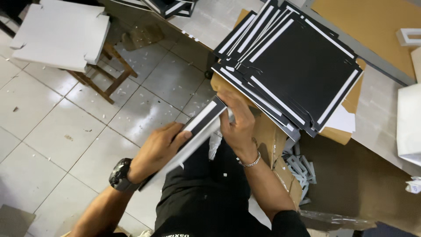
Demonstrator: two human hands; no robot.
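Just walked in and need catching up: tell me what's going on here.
A person grips a small bundle of black die-cut card sheets with white strips in both hands, left hand underneath, right hand at the upper end. A bigger fanned stack of the same sheets lies on the table just beyond. Paper scraps litter the tiled floor.

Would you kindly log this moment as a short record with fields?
left hand: grips lower edge of black-and-white card sheet
right hand: holds the sheet's upper end
stack of black sheets: fanned on the table, beside the right hand
wooden stool: on tiled floor, bearing white boards
grey offcuts: in open cardboard box
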